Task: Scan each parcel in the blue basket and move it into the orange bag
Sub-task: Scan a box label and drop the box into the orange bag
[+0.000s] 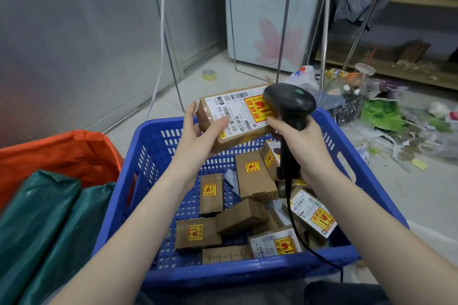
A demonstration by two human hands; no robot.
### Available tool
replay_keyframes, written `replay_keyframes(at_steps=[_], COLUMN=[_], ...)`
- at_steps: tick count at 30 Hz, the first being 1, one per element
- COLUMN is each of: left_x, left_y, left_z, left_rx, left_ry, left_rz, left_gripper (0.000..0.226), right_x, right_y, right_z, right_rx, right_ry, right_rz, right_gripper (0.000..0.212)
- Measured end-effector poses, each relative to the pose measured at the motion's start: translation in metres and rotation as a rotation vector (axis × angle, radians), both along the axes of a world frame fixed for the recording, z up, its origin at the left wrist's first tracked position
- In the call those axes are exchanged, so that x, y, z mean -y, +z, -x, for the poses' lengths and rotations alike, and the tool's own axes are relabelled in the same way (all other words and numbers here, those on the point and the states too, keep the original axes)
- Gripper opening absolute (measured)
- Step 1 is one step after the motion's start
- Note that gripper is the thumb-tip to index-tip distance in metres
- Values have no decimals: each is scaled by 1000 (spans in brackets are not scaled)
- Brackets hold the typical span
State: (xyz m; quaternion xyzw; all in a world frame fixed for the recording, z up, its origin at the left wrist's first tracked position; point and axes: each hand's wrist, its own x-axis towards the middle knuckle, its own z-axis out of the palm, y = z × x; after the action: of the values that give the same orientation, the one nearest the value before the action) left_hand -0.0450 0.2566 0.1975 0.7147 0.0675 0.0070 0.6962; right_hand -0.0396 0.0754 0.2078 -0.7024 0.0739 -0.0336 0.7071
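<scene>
My left hand (198, 135) grips a brown cardboard parcel (230, 116) with a white label and a yellow-red sticker, held above the far side of the blue basket (138, 180). My right hand (295, 138) grips a black barcode scanner (288, 104) by its handle, its head just over the parcel's right end. Several more small brown parcels (252, 176) lie loose in the basket. The orange bag (62, 156) stands open to the basket's left, with green packets (42, 218) in front of it.
A roll of tape (208, 75) lies on the pale floor beyond the basket. Plastic bags and litter (371, 106) are spread at the right. Thin metal rack legs (173, 57) and a white cabinet (267, 19) stand behind. The scanner's black cable (304, 237) runs over the basket's near rim.
</scene>
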Motion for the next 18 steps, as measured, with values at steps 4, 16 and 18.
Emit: replay_keyframes(at_steps=[4, 16, 18], left_x=[-7, -13, -13], left_y=[3, 2, 4], left_z=[-2, -2, -2], left_rx=[63, 88, 77], left_ry=[78, 66, 69], left_rz=[-105, -204, -203], left_gripper=[81, 82, 87], right_x=[-1, 0, 2], right_y=[4, 16, 18], right_z=[2, 8, 8], right_rx=[41, -87, -72], right_ry=[40, 225, 250], right_rz=[99, -68, -36], right_gripper=[22, 21, 19])
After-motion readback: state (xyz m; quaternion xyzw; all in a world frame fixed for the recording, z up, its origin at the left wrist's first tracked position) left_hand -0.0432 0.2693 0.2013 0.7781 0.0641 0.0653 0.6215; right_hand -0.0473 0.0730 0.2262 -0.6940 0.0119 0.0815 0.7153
